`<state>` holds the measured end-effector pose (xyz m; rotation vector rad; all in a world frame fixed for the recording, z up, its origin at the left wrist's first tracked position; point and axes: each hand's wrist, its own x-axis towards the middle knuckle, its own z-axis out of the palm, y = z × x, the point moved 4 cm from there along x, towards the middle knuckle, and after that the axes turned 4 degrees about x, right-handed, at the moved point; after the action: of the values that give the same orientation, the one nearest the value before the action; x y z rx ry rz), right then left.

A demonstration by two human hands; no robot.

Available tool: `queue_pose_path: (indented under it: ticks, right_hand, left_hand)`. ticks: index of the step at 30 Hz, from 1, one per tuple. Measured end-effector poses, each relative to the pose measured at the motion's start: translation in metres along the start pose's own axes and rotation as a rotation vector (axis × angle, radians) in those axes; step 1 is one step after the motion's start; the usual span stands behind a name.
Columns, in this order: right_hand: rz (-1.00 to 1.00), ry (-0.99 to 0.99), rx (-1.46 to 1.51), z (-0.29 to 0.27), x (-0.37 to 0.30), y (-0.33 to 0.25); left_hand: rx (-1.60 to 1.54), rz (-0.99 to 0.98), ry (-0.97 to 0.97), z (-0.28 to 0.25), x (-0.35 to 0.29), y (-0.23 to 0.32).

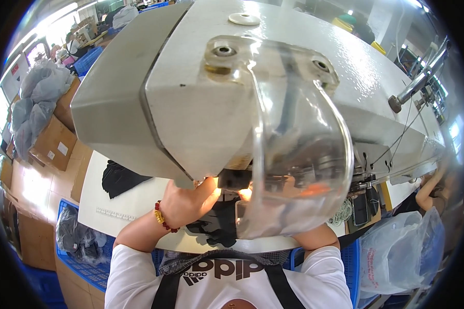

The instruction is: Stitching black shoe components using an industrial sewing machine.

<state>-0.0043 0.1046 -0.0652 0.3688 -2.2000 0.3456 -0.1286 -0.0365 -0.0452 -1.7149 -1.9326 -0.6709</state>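
Both hands — left hand (188, 203), right hand (299, 198) blurred behind clear guard (299, 154) — on black fabric (219, 221); fingers hidden, grip can't tell.

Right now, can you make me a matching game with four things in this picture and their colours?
Things:
1. sewing machine head
2. needle guard
3. bead bracelet on the left wrist
4. crate beside the table

Colours:
a. blue
b. clear, see-through
c. red and gold
d. pale grey

Pairs: 1-d, 2-b, 3-c, 4-a
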Motion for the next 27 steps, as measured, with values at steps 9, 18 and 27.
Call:
queue_pose_path:
  ticks: [9,18,27]
  right_hand:
    - [0.074,-0.032,0.016,-0.020,0.012,-0.010]
    - [0.315,-0.148,-0.153,-0.115,0.027,-0.014]
    - [0.765,-0.580,-0.312,-0.068,-0.099,-0.008]
  left_hand:
    - [-0.086,0.062,0.143,-0.014,0.007,0.002]
    - [-0.305,-0.152,0.233,0.027,0.005,-0.065]
    - [-0.227,-0.033,0.224,0.078,0.011,-0.120]
